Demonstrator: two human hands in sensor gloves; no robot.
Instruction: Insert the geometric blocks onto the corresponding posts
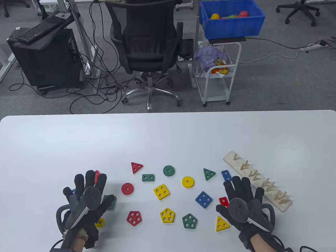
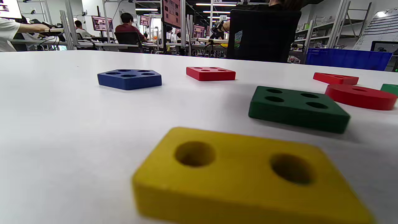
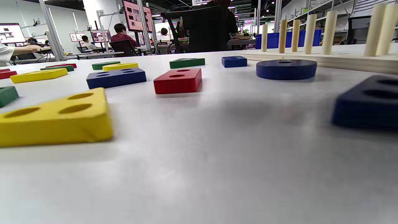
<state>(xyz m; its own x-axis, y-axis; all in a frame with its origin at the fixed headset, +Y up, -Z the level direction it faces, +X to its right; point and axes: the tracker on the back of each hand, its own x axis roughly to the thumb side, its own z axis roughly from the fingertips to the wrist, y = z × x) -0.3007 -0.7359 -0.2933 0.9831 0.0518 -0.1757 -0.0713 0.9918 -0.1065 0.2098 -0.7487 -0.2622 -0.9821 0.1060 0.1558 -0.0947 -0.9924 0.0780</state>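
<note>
Flat wooden blocks with holes lie scattered across the white table point(image 1: 168, 139). Among them are a red disc point(image 1: 127, 188), a yellow disc point(image 1: 188, 182), a blue square point(image 1: 203, 199) and a green pentagon point(image 1: 189, 221). The wooden peg board point(image 1: 257, 181) lies at the right with bare posts. My left hand point(image 1: 90, 183) rests flat with fingers spread, partly covering a green square point(image 2: 298, 109). A yellow rectangle point(image 2: 248, 177) lies under its wrist. My right hand point(image 1: 241, 191) lies flat beside the board, half hiding a red rectangle point(image 3: 178, 80). Neither hand holds anything.
A blue disc point(image 3: 286, 69) and another blue block point(image 3: 367, 102) lie close to the board's posts point(image 3: 311, 32). Beyond the table's far edge stand an office chair point(image 1: 149, 39) and a white cart point(image 1: 218, 76) carrying a blue bin point(image 1: 231, 18).
</note>
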